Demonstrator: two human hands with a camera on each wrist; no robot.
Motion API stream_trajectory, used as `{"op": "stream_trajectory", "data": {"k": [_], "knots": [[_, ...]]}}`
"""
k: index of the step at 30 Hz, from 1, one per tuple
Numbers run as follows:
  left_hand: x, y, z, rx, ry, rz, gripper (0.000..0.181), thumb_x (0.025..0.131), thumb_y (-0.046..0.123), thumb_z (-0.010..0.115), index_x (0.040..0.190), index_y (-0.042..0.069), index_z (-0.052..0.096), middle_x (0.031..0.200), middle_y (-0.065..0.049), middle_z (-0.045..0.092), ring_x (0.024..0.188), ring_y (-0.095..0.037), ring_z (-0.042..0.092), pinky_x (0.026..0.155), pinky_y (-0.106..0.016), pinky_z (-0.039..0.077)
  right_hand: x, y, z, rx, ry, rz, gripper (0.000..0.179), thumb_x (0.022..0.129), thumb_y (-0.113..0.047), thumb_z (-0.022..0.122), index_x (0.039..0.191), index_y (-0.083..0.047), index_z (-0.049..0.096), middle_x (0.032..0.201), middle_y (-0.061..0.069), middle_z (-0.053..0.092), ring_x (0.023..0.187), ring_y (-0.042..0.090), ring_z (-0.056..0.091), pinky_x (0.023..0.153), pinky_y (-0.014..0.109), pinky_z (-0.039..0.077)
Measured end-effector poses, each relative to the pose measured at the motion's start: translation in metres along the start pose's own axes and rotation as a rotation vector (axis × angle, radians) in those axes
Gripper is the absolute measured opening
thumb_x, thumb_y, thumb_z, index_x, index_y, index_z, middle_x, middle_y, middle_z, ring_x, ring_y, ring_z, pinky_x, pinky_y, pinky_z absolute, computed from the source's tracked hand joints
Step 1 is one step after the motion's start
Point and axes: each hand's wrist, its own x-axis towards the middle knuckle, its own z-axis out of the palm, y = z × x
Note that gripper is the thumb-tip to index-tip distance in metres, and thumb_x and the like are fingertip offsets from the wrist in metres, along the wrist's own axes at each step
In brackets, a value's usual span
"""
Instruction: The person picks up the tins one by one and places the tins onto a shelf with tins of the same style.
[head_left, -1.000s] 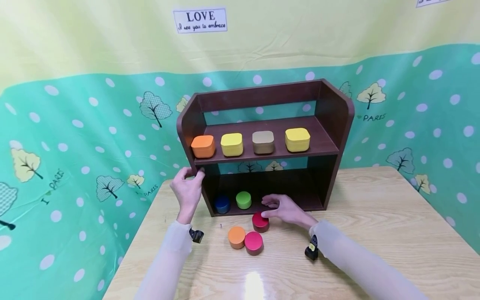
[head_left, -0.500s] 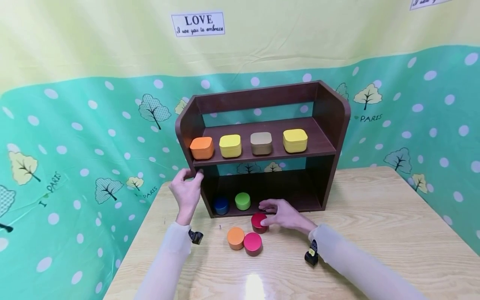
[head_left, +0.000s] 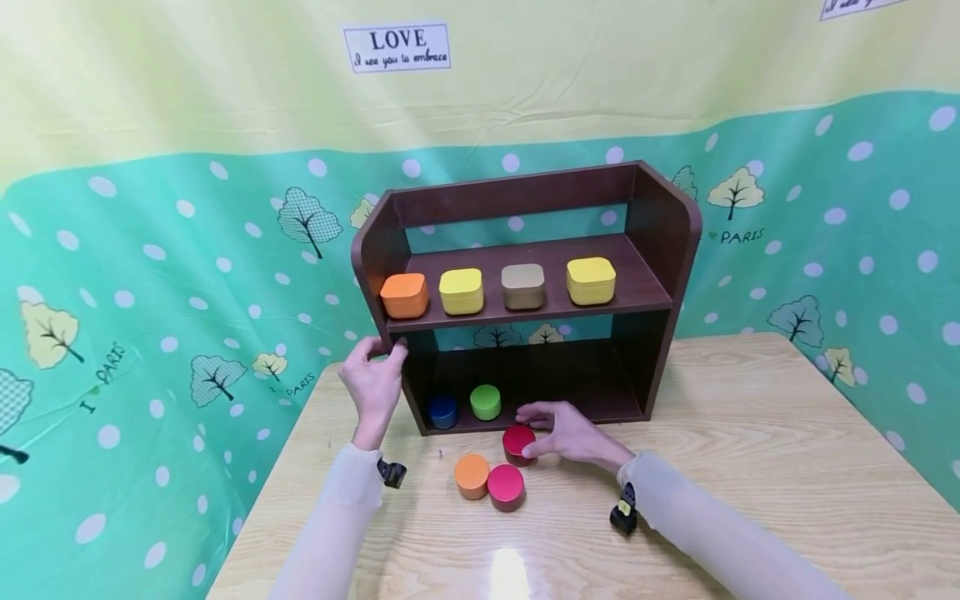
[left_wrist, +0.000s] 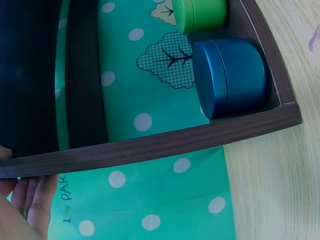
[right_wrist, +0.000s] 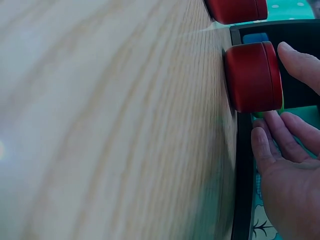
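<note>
My left hand [head_left: 375,379] grips the left side panel of a dark brown two-tier shelf [head_left: 671,367], thumb inside and fingers outside in the left wrist view. My right hand [head_left: 566,432] is beside a dark red round tin [head_left: 517,446] standing at the shelf's front edge. In the right wrist view its thumb and relaxed fingers are spread about this red tin [right_wrist: 252,77]; whether they touch it I cannot tell. Nearer me on the table, an orange round tin [head_left: 472,477] and a pinkish-red round tin [head_left: 506,488] stand together.
On the lower tier stand a blue round tin [head_left: 442,412] and a green round tin [head_left: 485,402]. The upper tier bears an orange square tin [head_left: 405,297], a yellow tin [head_left: 461,292], a grey-brown tin [head_left: 522,287] and another yellow tin [head_left: 591,281]. A patterned curtain [head_left: 187,275] hangs behind the wooden table [head_left: 780,433].
My right hand has shifted slightly toward me and left, its thumb now lower beside the red tin. The left hand stays on the shelf panel. The head view tilted a little.
</note>
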Motion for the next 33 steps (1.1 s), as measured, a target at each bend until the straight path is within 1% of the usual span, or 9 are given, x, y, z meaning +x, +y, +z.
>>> {"op": "stream_trajectory", "data": {"k": [5, 10, 12, 16, 19, 21, 24, 28, 33], "knots": [[-0.0001, -0.0006, 0.0005, -0.003, -0.002, -0.001, 0.015, 0.088, 0.011, 0.082, 0.087, -0.003, 0.077, 0.089, -0.024, 0.078, 0.077, -0.001, 0.061, 0.079, -0.03, 0.048, -0.0001, 0.0001, 0.0007, -0.004, -0.009, -0.017, 0.071, 0.088, -0.012, 0.09, 0.149, 0.007, 0.059, 0.145, 0.025, 0.069, 0.136, 0.047, 0.066, 0.119, 0.057, 0.05], [-0.0002, 0.0002, 0.0009, -0.005, -0.003, -0.002, 0.015, 0.089, 0.012, 0.082, 0.088, -0.003, 0.078, 0.09, -0.024, 0.078, 0.076, -0.001, 0.061, 0.077, -0.022, 0.045, -0.0015, 0.0002, 0.0019, 0.017, -0.014, 0.004, 0.071, 0.088, -0.012, 0.091, 0.149, 0.005, 0.06, 0.147, 0.024, 0.068, 0.135, 0.046, 0.067, 0.117, 0.054, 0.053], [-0.0002, 0.0006, 0.001, -0.007, -0.003, 0.0, 0.015, 0.089, 0.012, 0.082, 0.088, -0.003, 0.078, 0.09, -0.024, 0.078, 0.077, 0.0, 0.06, 0.077, -0.026, 0.047, -0.002, 0.0002, 0.0027, 0.028, -0.013, 0.015, 0.071, 0.087, -0.012, 0.091, 0.149, 0.005, 0.06, 0.148, 0.023, 0.068, 0.135, 0.045, 0.067, 0.117, 0.054, 0.053], [0.0004, 0.0016, 0.0011, -0.007, -0.001, 0.005, 0.015, 0.088, 0.011, 0.082, 0.087, -0.003, 0.077, 0.089, -0.024, 0.078, 0.074, -0.003, 0.061, 0.077, -0.027, 0.047, -0.0024, -0.0001, 0.0032, 0.029, -0.01, 0.025, 0.071, 0.087, -0.012, 0.091, 0.149, 0.004, 0.06, 0.15, 0.023, 0.066, 0.136, 0.044, 0.067, 0.117, 0.055, 0.053], [0.0012, 0.0024, 0.0011, -0.004, 0.0, 0.007, 0.015, 0.089, 0.011, 0.082, 0.087, -0.003, 0.077, 0.089, -0.024, 0.079, 0.072, -0.005, 0.061, 0.076, -0.021, 0.044, -0.0027, -0.0007, 0.0028, 0.031, -0.013, 0.023, 0.071, 0.087, -0.011, 0.091, 0.149, 0.004, 0.06, 0.151, 0.024, 0.065, 0.136, 0.045, 0.066, 0.117, 0.055, 0.052], [0.0014, 0.0027, 0.0011, -0.006, 0.0, 0.007, 0.015, 0.089, 0.011, 0.082, 0.087, -0.003, 0.077, 0.089, -0.024, 0.078, 0.072, -0.003, 0.061, 0.077, -0.021, 0.044, -0.0031, -0.0003, 0.003, 0.032, -0.016, 0.023, 0.071, 0.087, -0.011, 0.091, 0.149, 0.004, 0.06, 0.151, 0.024, 0.065, 0.136, 0.045, 0.066, 0.117, 0.055, 0.052], [0.0013, 0.0027, 0.0008, -0.008, -0.002, 0.005, 0.015, 0.089, 0.011, 0.082, 0.088, -0.003, 0.077, 0.09, -0.025, 0.078, 0.074, 0.0, 0.06, 0.079, -0.024, 0.046, -0.0041, 0.0006, 0.0033, 0.022, -0.016, 0.027, 0.071, 0.087, -0.012, 0.091, 0.149, 0.003, 0.06, 0.152, 0.023, 0.064, 0.137, 0.044, 0.065, 0.117, 0.055, 0.053], [0.0002, 0.0021, 0.0002, -0.014, -0.006, 0.002, 0.015, 0.089, 0.011, 0.082, 0.088, -0.003, 0.077, 0.09, -0.025, 0.078, 0.075, 0.001, 0.06, 0.081, -0.034, 0.049, -0.0057, 0.0012, 0.0041, 0.019, -0.018, 0.03, 0.071, 0.087, -0.011, 0.09, 0.15, 0.002, 0.061, 0.152, 0.023, 0.064, 0.137, 0.044, 0.064, 0.116, 0.055, 0.053], [-0.0011, 0.0009, -0.0003, -0.011, -0.004, -0.003, 0.015, 0.09, 0.011, 0.081, 0.088, -0.003, 0.077, 0.089, -0.024, 0.078, 0.072, 0.002, 0.059, 0.079, -0.029, 0.048, -0.0068, 0.0006, 0.0052, 0.008, -0.015, 0.031, 0.069, 0.087, -0.011, 0.09, 0.149, 0.001, 0.062, 0.15, 0.022, 0.066, 0.135, 0.043, 0.066, 0.116, 0.055, 0.054]]}}
